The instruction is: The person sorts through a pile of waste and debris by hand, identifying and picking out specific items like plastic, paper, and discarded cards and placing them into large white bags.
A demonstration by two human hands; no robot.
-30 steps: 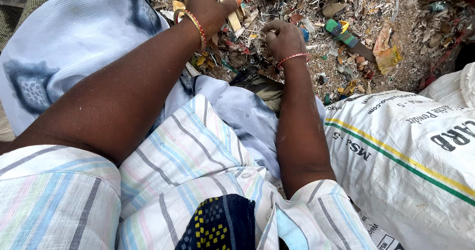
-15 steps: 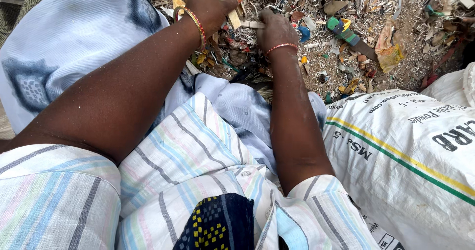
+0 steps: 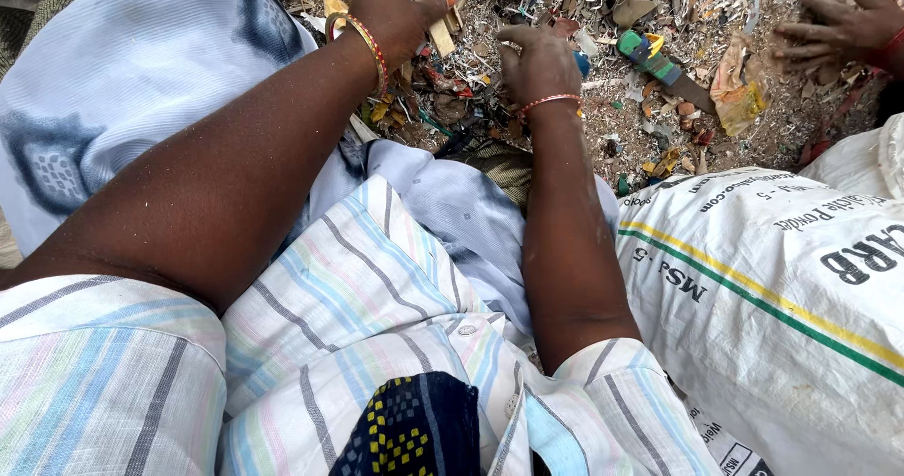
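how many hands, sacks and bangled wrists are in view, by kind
hands: 3 (left hand, right hand, another person's hand)
white sacks: 1 (sack)
bangled wrists: 2 (left bangles, right bangle)
total: 6

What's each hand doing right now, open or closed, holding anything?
Left hand: closed on a few pale wooden strips.
Right hand: fingers curled down into the scrap litter; whether it grips anything cannot be told.
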